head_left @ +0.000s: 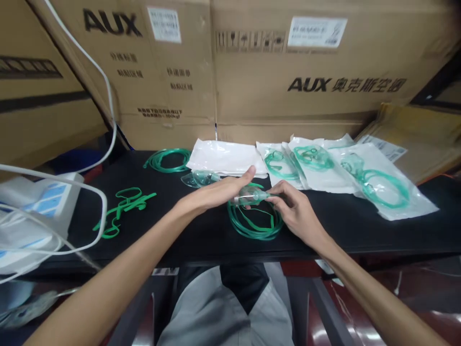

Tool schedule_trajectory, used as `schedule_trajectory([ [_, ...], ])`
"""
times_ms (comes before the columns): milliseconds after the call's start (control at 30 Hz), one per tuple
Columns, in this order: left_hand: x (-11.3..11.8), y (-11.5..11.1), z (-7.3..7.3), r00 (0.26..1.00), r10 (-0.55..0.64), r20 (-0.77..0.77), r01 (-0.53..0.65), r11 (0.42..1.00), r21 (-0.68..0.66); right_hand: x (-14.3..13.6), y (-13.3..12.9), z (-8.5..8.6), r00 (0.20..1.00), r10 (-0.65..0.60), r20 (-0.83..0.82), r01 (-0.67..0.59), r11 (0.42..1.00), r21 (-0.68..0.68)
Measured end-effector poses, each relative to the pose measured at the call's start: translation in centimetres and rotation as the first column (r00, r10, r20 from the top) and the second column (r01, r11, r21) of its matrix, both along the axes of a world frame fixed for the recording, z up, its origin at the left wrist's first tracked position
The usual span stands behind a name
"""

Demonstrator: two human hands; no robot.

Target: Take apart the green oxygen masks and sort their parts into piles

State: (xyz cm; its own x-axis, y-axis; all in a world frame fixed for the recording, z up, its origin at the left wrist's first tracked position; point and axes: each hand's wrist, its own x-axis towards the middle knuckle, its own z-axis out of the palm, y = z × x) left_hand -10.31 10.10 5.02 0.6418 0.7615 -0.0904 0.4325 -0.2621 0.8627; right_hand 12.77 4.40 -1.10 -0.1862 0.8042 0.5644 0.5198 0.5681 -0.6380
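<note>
A clear, green-tinted oxygen mask (248,196) is held between both hands above the black table. My left hand (223,188) grips its left side with the thumb raised; the other fingers are mostly hidden. My right hand (293,206) pinches the narrow connector end of the mask at its right. Directly below lies a coil of green tubing (255,234) with a thin green elastic strap (257,226) across it. Whether the tubing is joined to the mask cannot be made out. Another clear mask (201,179) lies just beyond my left hand.
Behind stand large cardboard boxes (252,96). White packets (225,156) and several bagged mask sets (385,182) line the table's back and right. Another tubing coil (169,160), green straps (126,206), a white cable (104,206) and a white-blue package (50,206) lie left.
</note>
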Motion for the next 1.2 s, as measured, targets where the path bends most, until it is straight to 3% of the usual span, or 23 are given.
schedule_trajectory([
  [100, -0.1, 0.2, 0.1, 0.994, -0.103, 0.030, 0.108, 0.964, -0.244, 0.0, -0.1, -0.1, 0.997, 0.075, 0.000, -0.075, 0.996, -0.042],
  [200, -0.1, 0.6, 0.0, 0.989, -0.108, 0.097, 0.138, 0.906, -0.401, 0.0, -0.3, 0.1, 0.994, 0.106, -0.006, -0.106, 0.988, -0.109],
  [367, 0.1, 0.6, -0.2, 0.995, -0.041, 0.086, 0.082, 0.821, -0.564, 0.0, -0.4, 0.3, 0.989, 0.146, -0.021, -0.147, 0.959, -0.244],
  [467, -0.1, 0.1, -0.1, 0.999, -0.027, 0.017, 0.032, 0.804, -0.594, 0.1, -0.3, 0.2, 0.981, 0.193, -0.035, -0.194, 0.936, -0.293],
  [733, -1.0, -1.0, 0.3, 0.986, 0.014, -0.166, -0.097, 0.858, -0.504, -0.1, -0.3, 0.3, 0.956, 0.273, -0.108, -0.294, 0.872, -0.391],
  [833, -0.8, -1.7, 0.0, 0.967, 0.074, -0.246, -0.152, 0.936, -0.317, -0.3, -0.2, 0.4, 0.945, 0.303, -0.120, -0.325, 0.855, -0.404],
  [933, -1.0, -2.8, -0.4, 0.950, 0.105, -0.293, -0.149, 0.980, -0.131, -0.4, 0.1, 0.5, 0.949, 0.314, -0.039, -0.306, 0.879, -0.365],
  [1067, -3.4, -4.7, -0.5, 0.949, 0.085, -0.303, -0.127, 0.985, -0.121, -0.2, 0.3, 0.2, 0.971, 0.236, 0.021, -0.212, 0.905, -0.370],
  [1200, -6.0, -5.7, -0.8, 0.925, 0.233, -0.299, -0.255, 0.966, -0.037, -0.3, -0.1, 0.3, 0.979, 0.196, 0.059, -0.153, 0.892, -0.425],
])
